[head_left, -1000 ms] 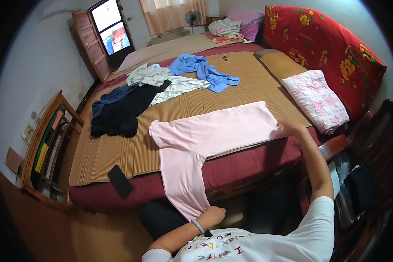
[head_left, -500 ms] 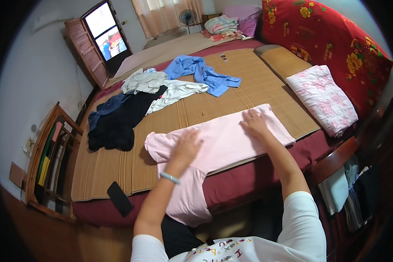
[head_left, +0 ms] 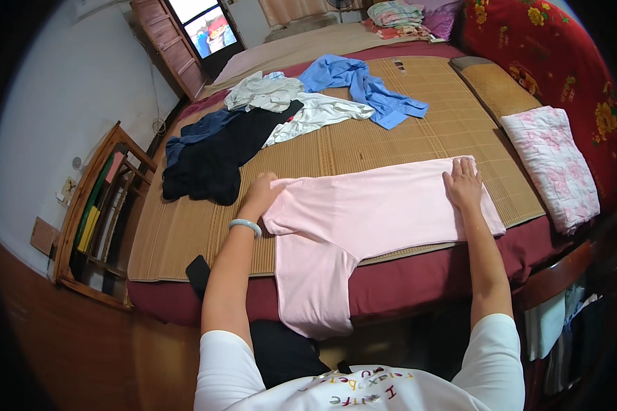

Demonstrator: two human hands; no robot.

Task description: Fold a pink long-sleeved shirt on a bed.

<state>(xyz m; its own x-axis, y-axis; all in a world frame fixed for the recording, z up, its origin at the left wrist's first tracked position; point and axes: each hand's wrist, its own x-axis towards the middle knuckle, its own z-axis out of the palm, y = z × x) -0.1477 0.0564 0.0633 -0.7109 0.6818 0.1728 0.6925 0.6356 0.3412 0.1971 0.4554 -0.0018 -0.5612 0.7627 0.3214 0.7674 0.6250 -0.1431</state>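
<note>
Garment [head_left: 384,209] in pink lies across the mat's [head_left: 178,236] near edge, partly hanging below it. Right hand [head_left: 465,185] rests flat on it, grip released; left hand [head_left: 259,195] touches cloth mat-left, grip impossible to tell.

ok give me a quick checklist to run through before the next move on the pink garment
1. Right hand flat on the pale pink fabric garment, near its right end: ok.
2. Left hand at the garment's left end: ok.
3. Left fingers pinching the cloth firmly: cannot tell.
4. Garment wholly on the tan woven mat: not ok, one part hangs over the near edge.
5. Garment free of creases: not ok, folds show toward its left end.
6. Garment apart from the crumpled black clothing: ok, mat shows between.
</note>
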